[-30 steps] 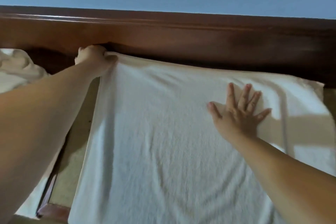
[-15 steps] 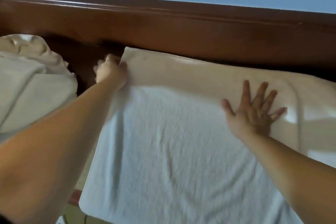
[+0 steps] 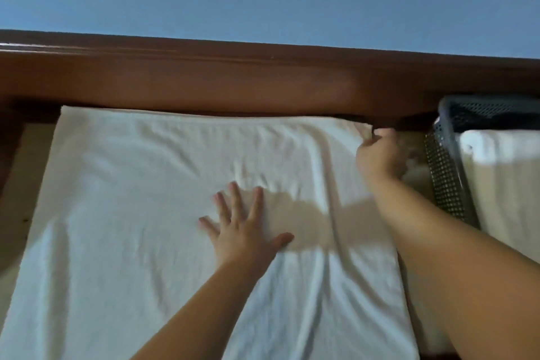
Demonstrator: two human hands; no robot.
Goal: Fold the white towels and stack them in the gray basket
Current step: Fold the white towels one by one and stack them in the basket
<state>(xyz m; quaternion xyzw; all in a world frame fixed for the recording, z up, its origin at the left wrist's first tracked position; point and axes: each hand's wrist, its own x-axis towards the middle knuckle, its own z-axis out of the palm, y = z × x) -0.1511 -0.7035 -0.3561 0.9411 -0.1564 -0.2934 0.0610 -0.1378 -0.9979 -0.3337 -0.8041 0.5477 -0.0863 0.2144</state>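
pinching the white towel (image 3: 163, 213) corner is the right hand (image 3: 380, 158); left hand (image 3: 242, 231) presses flat, fingers spread.

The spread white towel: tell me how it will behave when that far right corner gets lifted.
The white towel will probably sag and drape: it already wrinkles around the left hand pressing it flat. It looks light enough for the right hand pinching one corner. Its terry surface likely grips rather than slides.

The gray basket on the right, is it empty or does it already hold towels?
Not empty. The gray basket holds white folded towel that reaches close to its rim; how many towels cannot be told.
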